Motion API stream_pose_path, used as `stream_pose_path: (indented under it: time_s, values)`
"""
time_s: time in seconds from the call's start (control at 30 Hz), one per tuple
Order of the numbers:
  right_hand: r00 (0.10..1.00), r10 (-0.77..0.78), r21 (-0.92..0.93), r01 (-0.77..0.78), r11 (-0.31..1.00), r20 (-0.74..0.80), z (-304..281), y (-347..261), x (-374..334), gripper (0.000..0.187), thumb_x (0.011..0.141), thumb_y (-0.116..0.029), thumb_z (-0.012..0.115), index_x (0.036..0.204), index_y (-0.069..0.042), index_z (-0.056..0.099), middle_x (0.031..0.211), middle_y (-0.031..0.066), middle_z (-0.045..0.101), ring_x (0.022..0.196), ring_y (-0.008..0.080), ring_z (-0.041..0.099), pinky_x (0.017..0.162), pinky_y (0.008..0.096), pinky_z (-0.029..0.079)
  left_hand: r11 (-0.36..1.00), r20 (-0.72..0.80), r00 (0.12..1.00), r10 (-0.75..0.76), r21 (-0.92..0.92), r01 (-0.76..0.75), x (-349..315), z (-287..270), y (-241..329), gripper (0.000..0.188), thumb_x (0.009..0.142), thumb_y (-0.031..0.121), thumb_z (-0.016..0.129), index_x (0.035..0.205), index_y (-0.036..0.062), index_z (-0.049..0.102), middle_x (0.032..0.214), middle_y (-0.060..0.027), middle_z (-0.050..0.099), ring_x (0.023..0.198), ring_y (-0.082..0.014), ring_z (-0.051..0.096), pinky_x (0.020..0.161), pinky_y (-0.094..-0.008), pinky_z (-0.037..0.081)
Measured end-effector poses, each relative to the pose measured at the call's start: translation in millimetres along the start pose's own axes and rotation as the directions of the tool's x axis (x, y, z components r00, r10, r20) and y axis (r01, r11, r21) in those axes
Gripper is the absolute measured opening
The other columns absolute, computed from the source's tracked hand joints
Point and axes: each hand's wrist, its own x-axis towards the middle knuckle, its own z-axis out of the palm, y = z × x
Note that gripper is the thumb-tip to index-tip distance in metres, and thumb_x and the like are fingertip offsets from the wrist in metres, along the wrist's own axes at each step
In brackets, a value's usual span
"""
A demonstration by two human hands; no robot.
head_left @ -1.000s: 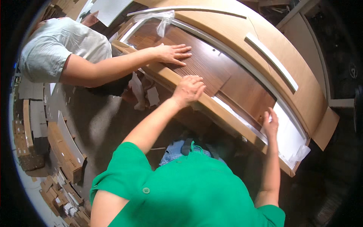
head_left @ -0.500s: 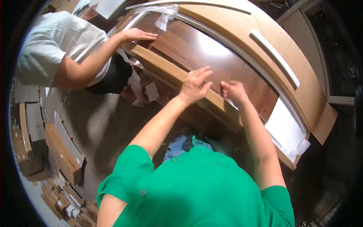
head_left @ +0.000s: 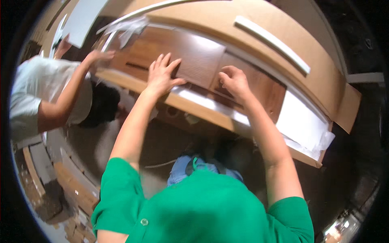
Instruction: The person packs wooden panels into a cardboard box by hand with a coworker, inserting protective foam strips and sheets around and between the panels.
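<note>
A long, shallow cardboard box point(head_left: 198, 106) lies in front of me with brown wood-grain panels in it. One panel point(head_left: 194, 58) rests partly over another panel point(head_left: 253, 85) on the right. My left hand point(head_left: 163, 77) is open over the upper panel's near side, its fingers spread; I cannot tell whether it presses on the panel. My right hand point(head_left: 236, 84) is curled, fingertips drawn toward the thumb, above the right-hand panel just past the upper panel's edge. What it pinches, if anything, is hidden.
A co-worker's hand point(head_left: 99, 58), blurred, is at the box's left end beside crumpled clear plastic wrap point(head_left: 131, 29). A white strip point(head_left: 272, 45) lies on the far cardboard. White sheet point(head_left: 300, 121) fills the box's right end. Cardboard pieces point(head_left: 75, 188) lie at lower left.
My hands have moved apart, the left one going left with fingers spreading. The upper panel's right edge now shows between them. The co-worker's hand has left the panel edge; the view has shifted too.
</note>
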Motion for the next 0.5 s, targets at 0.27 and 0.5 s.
stream_pose_path:
  time_s: [0.27, 0.5]
  values:
    - [0.675, -0.693, -0.944, -0.016, 0.33, -0.254, -222.8, 83.4, 79.9, 0.047, 0.082, -0.023, 0.056, 0.125, -0.004, 0.047, 0.121, 0.0171, 0.052, 0.11, 0.0335, 0.048, 0.096, 0.0429, 0.037, 0.997, -0.072, 0.997, -0.015, 0.075, 0.02, -0.6, 5.3, 13.0, 0.07, 0.067, 0.037, 0.074, 0.131, 0.0289, 0.045, 0.139, -0.0118, 0.036, 0.13, -0.0301, 0.029, 0.105, -0.0462, 0.023]
    - [0.888, -0.448, -0.711, 0.252, 0.657, -0.099, -215.8, 72.1, 31.5, 0.041, 0.078, -0.002, 0.061, 0.118, -0.006, 0.051, 0.113, 0.0164, 0.056, 0.105, 0.0313, 0.053, 0.087, 0.0376, 0.043, 0.991, -0.096, 0.989, -0.114, 0.059, 0.12, 2.9, 2.9, 10.7, 0.067, 0.064, 0.038, 0.075, 0.125, 0.0253, 0.051, 0.136, -0.0128, 0.039, 0.129, -0.0299, 0.031, 0.105, -0.0459, 0.023]
